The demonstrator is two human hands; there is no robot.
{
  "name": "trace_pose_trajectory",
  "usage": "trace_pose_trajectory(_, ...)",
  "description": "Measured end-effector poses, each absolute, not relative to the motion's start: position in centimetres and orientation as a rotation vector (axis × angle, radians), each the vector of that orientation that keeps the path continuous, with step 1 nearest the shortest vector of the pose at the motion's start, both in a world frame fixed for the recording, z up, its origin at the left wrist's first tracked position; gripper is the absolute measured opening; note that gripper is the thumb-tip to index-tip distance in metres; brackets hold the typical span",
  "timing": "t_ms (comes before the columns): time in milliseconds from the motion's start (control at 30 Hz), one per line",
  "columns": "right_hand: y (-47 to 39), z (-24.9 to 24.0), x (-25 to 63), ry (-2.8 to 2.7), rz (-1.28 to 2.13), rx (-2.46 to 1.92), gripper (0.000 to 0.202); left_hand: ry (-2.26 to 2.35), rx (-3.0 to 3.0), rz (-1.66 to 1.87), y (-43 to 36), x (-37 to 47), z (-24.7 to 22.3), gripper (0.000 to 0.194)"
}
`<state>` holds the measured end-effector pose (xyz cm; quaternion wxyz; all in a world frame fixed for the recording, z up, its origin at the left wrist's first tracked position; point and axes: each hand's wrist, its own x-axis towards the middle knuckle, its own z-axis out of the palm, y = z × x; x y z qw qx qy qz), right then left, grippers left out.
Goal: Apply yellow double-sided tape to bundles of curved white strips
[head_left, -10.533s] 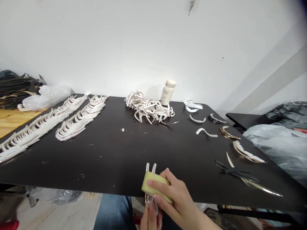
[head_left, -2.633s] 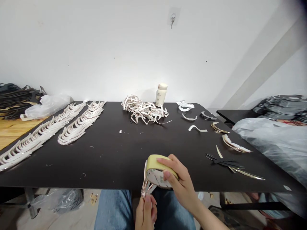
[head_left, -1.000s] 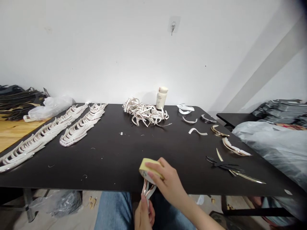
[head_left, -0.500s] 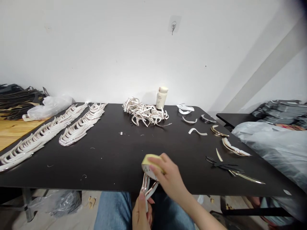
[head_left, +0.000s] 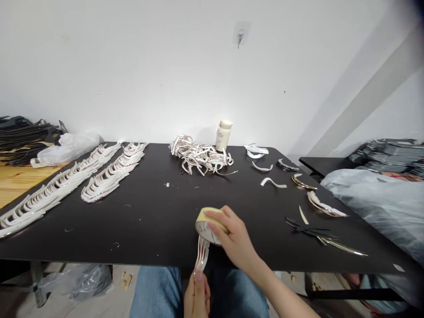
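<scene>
A small bundle of white and metallic curved strips [head_left: 202, 255] is pinched in my left hand [head_left: 197, 293], just beyond the table's front edge. My right hand [head_left: 234, 238] grips a yellow tape roll [head_left: 210, 226] by its rim, fingers on top and thumb on the near face. The roll touches or covers the strips' far ends, so those ends are hidden. Past my hands lies a tangled heap of thin white strips [head_left: 198, 155], with a cream bottle [head_left: 223, 135] upright behind it.
Two long rows of nested strips [head_left: 39, 197] [head_left: 114, 174] lie at the left. On the right are loose curved pieces [head_left: 324, 205] and black scissors-like tools [head_left: 309, 229]. Plastic sheeting [head_left: 374, 203] bulges beside the right edge; a white bag [head_left: 71, 149] sits back left.
The strips in my left hand have come together from a spread, forked shape into a narrow bundle. My right hand and the tape roll have moved slightly up.
</scene>
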<state>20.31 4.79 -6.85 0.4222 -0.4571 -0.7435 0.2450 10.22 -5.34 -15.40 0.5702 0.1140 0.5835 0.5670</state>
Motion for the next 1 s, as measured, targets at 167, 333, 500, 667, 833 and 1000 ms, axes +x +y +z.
trace_pose_trajectory(167, 4.9, -6.9, 20.1, -1.924, 0.674, -1.196, 0.024, 1.302, 0.249, 1.229, -4.8, 9.7, -14.7, 0.072)
trace_pose_trajectory(333, 4.5, -5.8, 21.6, -1.466, 0.751, -1.099, 0.028, 1.315, 0.209, 1.217, -5.2, 9.7, -15.1, 0.074)
trace_pose_trajectory(500, 3.5, -6.9, 21.0, -1.696, 0.629, -1.125, 0.025, 1.257, 0.303, 1.321, -5.1, 10.1, -15.9, 0.071)
trace_pose_trajectory(667, 3.3, -6.7, 20.7, -1.845, 0.571, -1.149, 0.022, 1.249, 0.330, 1.345, -4.9, 10.2, -16.2, 0.068)
trace_pose_trajectory(833, 2.2, -5.9, 20.8, -1.681, 0.486, -1.055, 0.023, 1.247, 0.359, 1.367, -5.0, 10.4, -16.3, 0.065)
trace_pose_trajectory(1000, 1.8, -7.6, 19.5, -2.009, 0.473, -1.169, 0.024, 1.197, 0.373, 1.344, -5.3, 10.2, -16.1, 0.066)
